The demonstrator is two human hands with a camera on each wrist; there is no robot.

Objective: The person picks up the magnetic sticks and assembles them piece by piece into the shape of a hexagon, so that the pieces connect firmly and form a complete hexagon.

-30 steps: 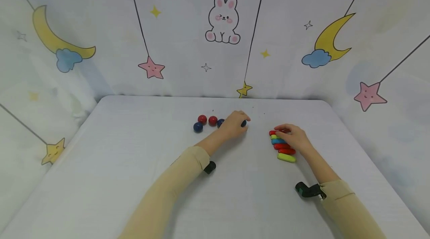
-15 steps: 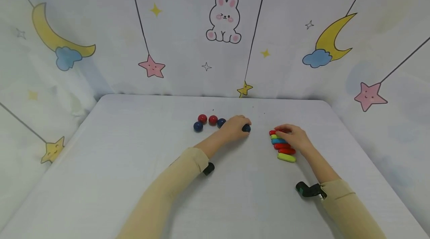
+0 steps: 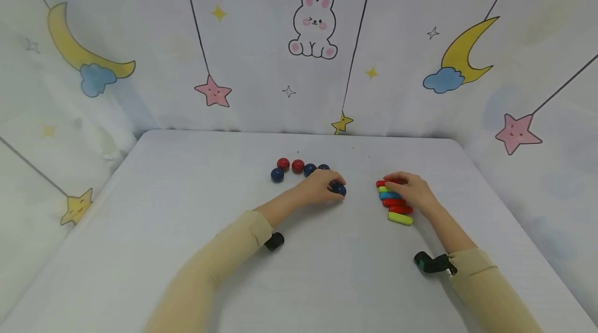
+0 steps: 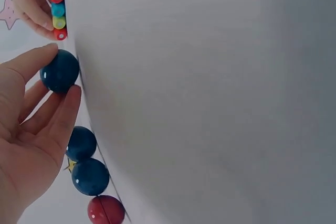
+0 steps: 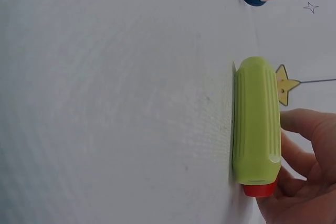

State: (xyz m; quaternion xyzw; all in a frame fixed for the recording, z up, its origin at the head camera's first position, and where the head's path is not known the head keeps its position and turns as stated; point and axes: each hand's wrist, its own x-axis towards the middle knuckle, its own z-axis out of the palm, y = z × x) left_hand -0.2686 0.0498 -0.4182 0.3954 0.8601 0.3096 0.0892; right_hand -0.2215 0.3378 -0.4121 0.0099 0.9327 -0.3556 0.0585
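My left hand (image 3: 321,186) pinches a dark blue ball (image 4: 60,72) between thumb and fingertips, just over the table in front of a group of balls. A blue ball (image 3: 323,167) is partly hidden behind this hand, beside another blue ball (image 3: 310,169). Farther left are two red balls (image 3: 298,166) and a blue one (image 3: 277,174). At the right, my right hand (image 3: 415,189) reaches over a row of long coloured beads, thumb and fingertips around the far red bead (image 3: 380,183). The yellow-green bead (image 5: 256,121) at the row's near end shows ribbed sides.
A white-covered table (image 3: 196,187) lies under everything. Its back edge meets a white cloth wall (image 3: 261,47) printed with stars, moons and a rabbit. Black cameras (image 3: 432,263) are strapped at both wrists.
My left hand has drawn back toward me with the blue ball, uncovering part of another blue ball behind. The right hand and the bead row hold still.
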